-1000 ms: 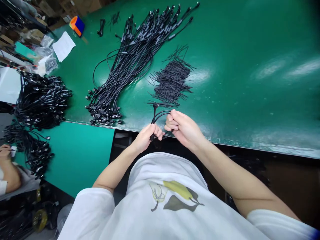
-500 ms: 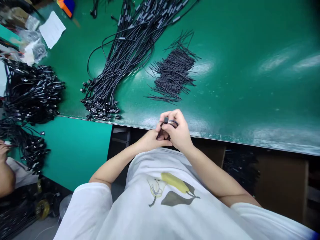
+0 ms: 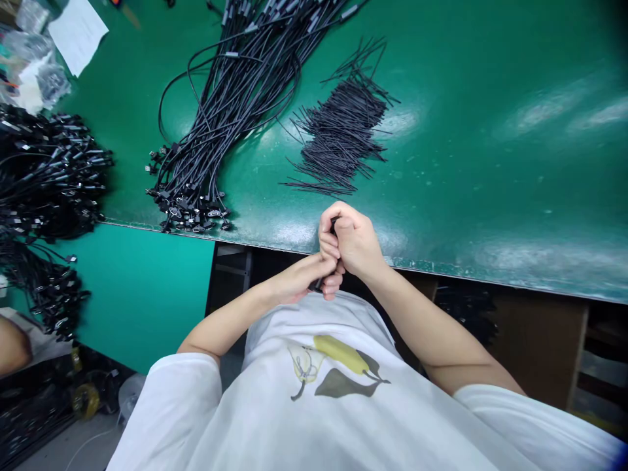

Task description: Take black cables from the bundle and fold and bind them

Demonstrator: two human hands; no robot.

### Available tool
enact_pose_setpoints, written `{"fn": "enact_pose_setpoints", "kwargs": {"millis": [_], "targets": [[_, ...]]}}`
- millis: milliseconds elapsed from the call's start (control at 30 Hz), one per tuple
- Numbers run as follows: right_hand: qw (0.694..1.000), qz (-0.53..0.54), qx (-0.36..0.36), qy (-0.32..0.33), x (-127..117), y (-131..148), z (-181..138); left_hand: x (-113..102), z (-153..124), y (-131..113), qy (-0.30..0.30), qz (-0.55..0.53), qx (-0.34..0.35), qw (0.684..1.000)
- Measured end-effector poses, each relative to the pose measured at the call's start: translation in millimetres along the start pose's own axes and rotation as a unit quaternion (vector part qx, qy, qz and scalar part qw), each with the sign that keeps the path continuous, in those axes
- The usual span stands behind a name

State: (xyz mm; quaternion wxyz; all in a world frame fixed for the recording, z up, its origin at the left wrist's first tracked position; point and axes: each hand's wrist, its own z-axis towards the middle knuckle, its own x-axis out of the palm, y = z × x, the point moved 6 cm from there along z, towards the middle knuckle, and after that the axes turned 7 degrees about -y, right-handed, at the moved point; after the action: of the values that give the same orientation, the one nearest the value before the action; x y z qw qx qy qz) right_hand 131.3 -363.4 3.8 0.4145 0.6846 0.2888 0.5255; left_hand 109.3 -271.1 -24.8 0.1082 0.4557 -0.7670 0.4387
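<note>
Close to my body, just off the table's front edge, my left hand [image 3: 307,278] is closed around a coiled black cable [image 3: 316,285], of which only a small part shows between the fingers. My right hand [image 3: 352,241] is closed on the same cable, up against the left hand, and its fingers cover most of what it grips. Beyond my hands a pile of short black twist ties [image 3: 341,137] lies on the green table [image 3: 471,144]. To its left is a large bunch of black cables [image 3: 235,111] with connectors at the near end.
More heaped black cables [image 3: 53,173] lie at the left, beside a lower green surface [image 3: 152,288]. A white paper sheet [image 3: 78,33] and plastic bags [image 3: 36,65] are at the upper left. Another person's arm [image 3: 12,345] shows at the left edge.
My right hand has turned and closed over the cable, which is now mostly hidden; its loop and connector showed before. My left hand has shifted slightly down. The view has moved a little.
</note>
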Motion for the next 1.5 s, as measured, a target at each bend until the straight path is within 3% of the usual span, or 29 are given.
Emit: {"fn": "enact_pose_setpoints", "kwargs": {"millis": [233,367,467,533,633,700,767,867,967,1167,1367,1500], "targets": [[0.981,0.104,0.105,-0.122,-11.3,-6.3,12.7,0.9,4.1,-6.0,-0.054,-0.085,0.028,0.995],[0.977,0.095,0.138,-0.129,-26.6,-6.4,17.3,1.9,5.8,-3.1,-0.042,-0.093,0.010,0.995],[0.991,-0.076,0.059,-0.093,-43.0,7.5,18.5,-8.4,6.1,-5.8,-0.075,-0.056,0.046,0.995],[0.979,-0.199,0.023,-0.024,-46.2,14.0,16.6,-16.8,5.9,-9.7,-0.094,-0.022,0.080,0.992],[0.959,-0.262,0.053,0.093,-42.9,10.9,10.0,-23.1,6.9,-11.6,-0.085,0.036,0.090,0.992],[0.949,-0.292,0.055,0.104,-41.8,8.2,8.1,-24.6,7.8,-11.9,-0.082,0.067,0.090,0.990],[0.925,-0.374,-0.004,0.061,-43.1,8.9,9.8,-24.0,8.1,-12.4,-0.080,0.081,0.086,0.990],[0.841,-0.522,-0.144,0.009,-41.0,12.6,10.3,-21.7,6.7,-11.8,-0.075,0.067,0.049,0.994],[0.772,-0.596,-0.216,0.035,-36.4,13.2,8.6,-21.3,3.3,-10.9,-0.080,0.044,-0.002,0.996],[0.751,-0.596,-0.255,0.122,-30.1,33.4,9.9,-17.3,-1.8,-16.5,-0.044,-0.032,-0.004,0.999],[0.697,-0.634,-0.256,0.216,-38.4,33.0,8.2,-19.6,-3.8,-10.7,-0.052,-0.028,-0.050,0.997],[0.661,-0.628,-0.312,0.268,-40.9,28.9,-2.6,-20.9,-1.2,-7.1,-0.066,-0.004,-0.066,0.996]]}}
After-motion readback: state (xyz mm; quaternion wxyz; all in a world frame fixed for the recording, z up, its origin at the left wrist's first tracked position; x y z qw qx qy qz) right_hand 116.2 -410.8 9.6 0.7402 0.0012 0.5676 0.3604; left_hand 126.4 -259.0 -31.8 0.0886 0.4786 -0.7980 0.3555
